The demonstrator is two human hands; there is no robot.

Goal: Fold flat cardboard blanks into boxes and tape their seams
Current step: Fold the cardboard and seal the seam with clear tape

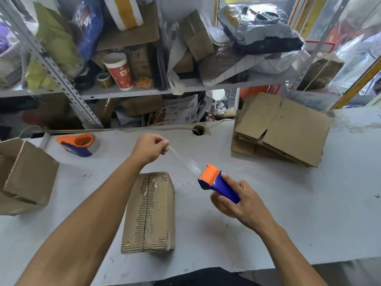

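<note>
Folded box (149, 211) lies mid-bench, near the front edge, seam up. Tape end is pinched by left hand (149, 147); tape dispenser (216, 183) is gripped by right hand (245, 203). Strip (183, 159) judged flimsy, self-sticking (keep taut). Box judged light; to be held by its sides.

- Single head-worn wide-angle view, facing forward and down.
- Close over the table (288, 213); both forearms enter from the bottom edge.
- Shelves (144, 90) fill the upper frame.
</note>
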